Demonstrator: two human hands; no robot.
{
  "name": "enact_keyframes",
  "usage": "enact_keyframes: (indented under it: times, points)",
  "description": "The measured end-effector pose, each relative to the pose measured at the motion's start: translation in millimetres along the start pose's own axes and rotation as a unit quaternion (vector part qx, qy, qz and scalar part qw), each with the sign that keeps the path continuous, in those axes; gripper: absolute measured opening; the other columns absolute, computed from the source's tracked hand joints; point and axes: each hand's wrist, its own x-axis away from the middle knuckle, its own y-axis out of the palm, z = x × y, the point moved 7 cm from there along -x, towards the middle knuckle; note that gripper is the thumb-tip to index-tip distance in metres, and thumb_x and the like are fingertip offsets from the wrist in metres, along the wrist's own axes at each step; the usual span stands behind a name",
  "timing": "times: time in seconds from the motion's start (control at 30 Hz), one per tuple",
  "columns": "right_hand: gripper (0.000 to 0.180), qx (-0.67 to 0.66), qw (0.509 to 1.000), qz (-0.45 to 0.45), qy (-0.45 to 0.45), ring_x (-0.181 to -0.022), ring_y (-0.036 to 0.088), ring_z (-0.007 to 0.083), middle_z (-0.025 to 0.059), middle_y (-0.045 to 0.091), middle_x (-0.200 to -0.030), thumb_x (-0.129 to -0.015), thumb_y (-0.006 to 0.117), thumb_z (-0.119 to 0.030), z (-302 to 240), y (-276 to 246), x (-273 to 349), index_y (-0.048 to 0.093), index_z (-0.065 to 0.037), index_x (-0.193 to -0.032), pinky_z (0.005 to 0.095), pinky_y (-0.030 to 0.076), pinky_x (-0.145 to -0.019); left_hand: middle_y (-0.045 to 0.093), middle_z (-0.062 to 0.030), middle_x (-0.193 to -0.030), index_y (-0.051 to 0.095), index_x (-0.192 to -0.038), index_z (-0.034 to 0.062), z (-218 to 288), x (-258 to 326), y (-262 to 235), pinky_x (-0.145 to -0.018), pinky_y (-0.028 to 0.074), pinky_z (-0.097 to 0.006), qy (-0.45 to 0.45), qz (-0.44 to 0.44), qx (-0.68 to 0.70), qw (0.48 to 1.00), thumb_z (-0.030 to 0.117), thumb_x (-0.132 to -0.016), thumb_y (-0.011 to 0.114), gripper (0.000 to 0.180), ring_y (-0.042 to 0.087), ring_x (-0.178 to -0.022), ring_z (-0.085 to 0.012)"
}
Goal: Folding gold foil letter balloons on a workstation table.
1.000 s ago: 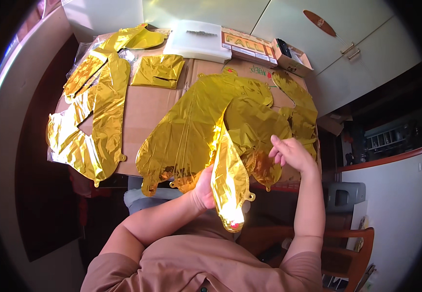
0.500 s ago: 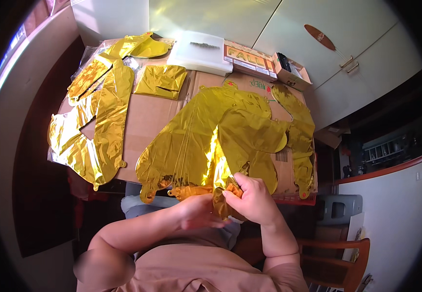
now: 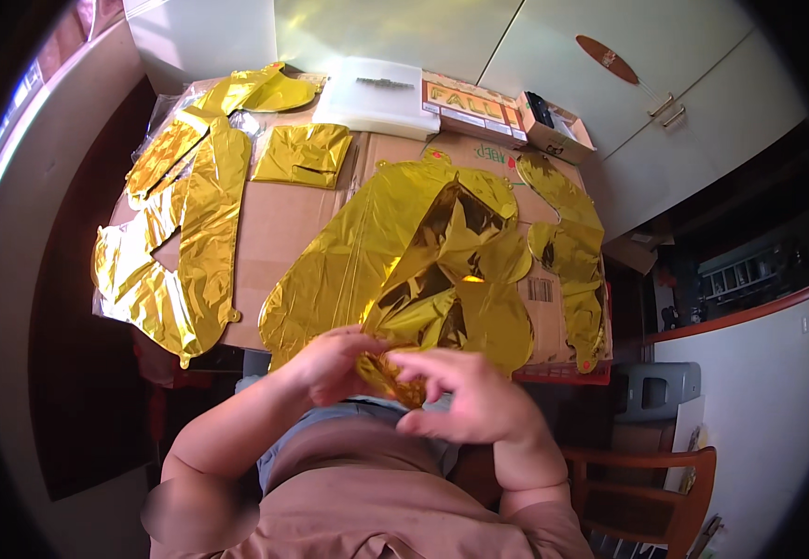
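Note:
A large gold foil balloon (image 3: 330, 252) lies flat and uninflated on the cardboard, its near edge crumpled and hanging toward my lap. My left hand (image 3: 335, 361) is closed on that bunched edge. Just right of it, my right hand (image 3: 465, 396) has its fingers apart beside the gathered foil, fingertips close to it; whether they touch I cannot tell. Creased, shiny folds run up the balloon's middle. To the left lies another flat gold foil balloon (image 3: 213, 200), and a folded gold foil piece (image 3: 302, 154) is behind. A narrow gold foil piece (image 3: 577, 261) lies at the right.
Cardboard (image 3: 269, 228) covers the table. Along the back stand a white plastic box (image 3: 377, 107), a flat printed box (image 3: 474, 112) and a small open box (image 3: 554, 130) with dark items. Pale cabinets (image 3: 404, 33) rise behind. A wooden chair (image 3: 642, 466) and a grey stool (image 3: 661, 391) are at right.
My right hand has loosened from the foil and opened. My left hand has moved up and left onto the bunched edge. The balloon's raised middle fold has spread out and lies lower.

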Motion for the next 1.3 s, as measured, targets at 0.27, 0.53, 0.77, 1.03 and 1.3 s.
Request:
enact_keyframes:
  times: [0.27, 0.53, 0.77, 1.03, 1.3]
  points:
    - [0.044, -0.104, 0.930, 0.308, 0.172, -0.080, 0.058, 0.0109, 0.0068, 0.065, -0.097, -0.099, 0.050, -0.038, 127, -97, 39, 0.062, 0.001, -0.116, 0.0256, 0.048, -0.070, 0.061, -0.0217, -0.119, 0.052, -0.122, -0.0086, 8, -16, -5, -0.094, 0.050, -0.044, -0.072, -0.067, 0.160, 0.982, 0.014, -0.095, 0.045, 0.035, 0.064, -0.104, -0.0315]
    - [0.059, -0.265, 0.902, 0.252, 0.231, -0.077, 0.064, 0.0177, 0.0126, 0.067, -0.094, -0.096, 0.050, -0.052, 162, -111, -1, 0.062, 0.003, -0.111, 0.0294, 0.051, -0.066, 0.068, -0.0162, -0.098, 0.059, -0.106, -0.0043, 13, -26, -6, -0.084, 0.055, -0.041, -0.049, -0.068, 0.177, 0.981, 0.015, -0.094, 0.050, 0.024, 0.068, -0.087, -0.0276]
    - [0.067, -0.196, 0.908, 0.259, 0.264, -0.067, 0.048, 0.0072, 0.0007, 0.060, -0.084, -0.088, 0.053, -0.064, 170, -122, -21, 0.066, -0.002, -0.109, 0.0206, 0.039, -0.058, 0.065, -0.0083, -0.087, 0.060, -0.094, 0.0022, 17, -23, 16, -0.078, 0.056, -0.039, -0.053, -0.062, 0.167, 0.983, 0.023, -0.096, 0.052, 0.022, 0.066, -0.078, -0.0233]
    - [0.062, -0.177, 0.907, 0.287, 0.252, -0.076, 0.051, 0.0080, -0.0004, 0.060, -0.088, -0.087, 0.053, -0.064, 173, -156, -39, 0.068, -0.006, -0.104, 0.0220, 0.039, -0.067, 0.059, -0.0040, -0.083, 0.056, -0.097, 0.0039, 72, -37, 56, -0.078, 0.055, -0.042, -0.021, -0.051, 0.115, 0.992, 0.027, -0.098, 0.050, 0.024, 0.064, -0.076, -0.0215]
    - [0.055, -0.220, 0.903, 0.309, 0.202, -0.069, 0.052, 0.0092, -0.0011, 0.059, -0.083, -0.088, 0.056, -0.060, 193, -159, -39, 0.066, -0.007, -0.098, 0.0232, 0.040, -0.061, 0.059, -0.0060, -0.089, 0.057, -0.107, 0.0061, 110, -30, 67, -0.078, 0.057, -0.042, 0.020, -0.020, 0.128, 0.991, 0.026, -0.098, 0.050, 0.023, 0.062, -0.077, -0.0213]
